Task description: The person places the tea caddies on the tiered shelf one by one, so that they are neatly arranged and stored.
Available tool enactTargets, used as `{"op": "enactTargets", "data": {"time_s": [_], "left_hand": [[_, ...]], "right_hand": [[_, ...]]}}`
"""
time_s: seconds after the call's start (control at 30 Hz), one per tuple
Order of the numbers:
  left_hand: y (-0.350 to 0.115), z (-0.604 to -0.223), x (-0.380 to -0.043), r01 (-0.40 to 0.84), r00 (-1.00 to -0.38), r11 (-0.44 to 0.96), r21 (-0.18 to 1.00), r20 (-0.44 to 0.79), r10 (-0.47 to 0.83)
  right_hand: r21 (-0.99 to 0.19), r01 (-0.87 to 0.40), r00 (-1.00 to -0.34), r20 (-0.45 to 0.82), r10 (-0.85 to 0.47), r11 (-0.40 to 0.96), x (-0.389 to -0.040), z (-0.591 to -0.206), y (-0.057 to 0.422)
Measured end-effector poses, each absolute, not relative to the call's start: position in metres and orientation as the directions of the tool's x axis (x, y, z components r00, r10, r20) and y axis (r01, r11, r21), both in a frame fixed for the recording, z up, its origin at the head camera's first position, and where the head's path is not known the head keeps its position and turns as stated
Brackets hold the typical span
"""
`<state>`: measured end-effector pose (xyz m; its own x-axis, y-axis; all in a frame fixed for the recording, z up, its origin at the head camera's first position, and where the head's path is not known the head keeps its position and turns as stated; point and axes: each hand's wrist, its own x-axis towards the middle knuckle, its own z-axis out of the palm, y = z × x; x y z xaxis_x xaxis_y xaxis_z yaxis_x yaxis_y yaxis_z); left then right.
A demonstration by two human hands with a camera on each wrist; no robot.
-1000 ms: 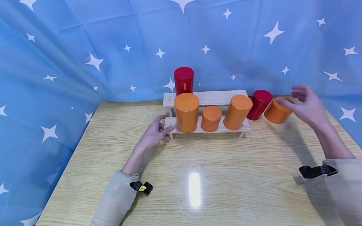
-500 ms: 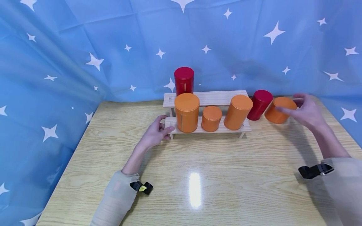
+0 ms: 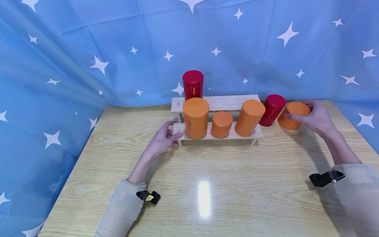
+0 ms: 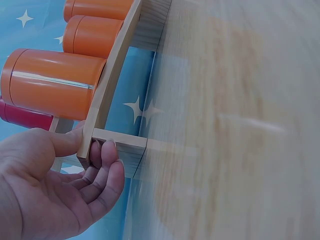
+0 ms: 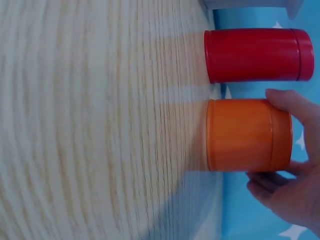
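Observation:
My left hand [image 3: 163, 138] grips the left end of the lower step of a two-step wooden shelf [image 3: 228, 102], thumb on top and fingers curled beneath. On that step stand a large orange canister [image 3: 196, 123], a short orange canister [image 3: 221, 125] and a tall orange canister [image 3: 248, 120]. A red canister [image 3: 193, 85] rises from the upper step's left end. At the right, my right hand [image 3: 320, 118] holds a wide orange canister [image 5: 245, 135] near its lid, thumb on one side, fingers on the other. Its base rests on the table.
A second red canister [image 3: 271, 110] stands on the table between the shelf and the wide orange canister. Behind everything hangs a blue cloth [image 3: 142, 52] with white stars. Wood-grain table [image 3: 237, 191] stretches in front of the shelf.
My right hand has moved left and down onto the wide orange canister, and its thumb and fingers have closed around it. The left hand and the shelf have stayed put.

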<state>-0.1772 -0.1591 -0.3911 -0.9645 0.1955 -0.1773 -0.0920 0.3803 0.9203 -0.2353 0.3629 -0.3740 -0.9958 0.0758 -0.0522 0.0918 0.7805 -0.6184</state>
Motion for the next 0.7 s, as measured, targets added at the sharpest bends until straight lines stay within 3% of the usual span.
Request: {"op": "enactTargets", "data": {"time_s": [0.4, 0.7], "left_hand": [[-0.16, -0.391, -0.177, -0.101, -0.964, 0.369, 0.924, -0.183, 0.193], [-0.159, -0.391, -0.178, -0.118, -0.963, 0.373, 0.92, -0.198, 0.185]], "right_hand": [[-0.638, 0.047, -0.994, 0.042, 0.096, 0.769, -0.233, -0.371, 0.37], [-0.58, 0.01, -0.979, 0.162, 0.128, 0.814, -0.229, -0.35, 0.366]]}}
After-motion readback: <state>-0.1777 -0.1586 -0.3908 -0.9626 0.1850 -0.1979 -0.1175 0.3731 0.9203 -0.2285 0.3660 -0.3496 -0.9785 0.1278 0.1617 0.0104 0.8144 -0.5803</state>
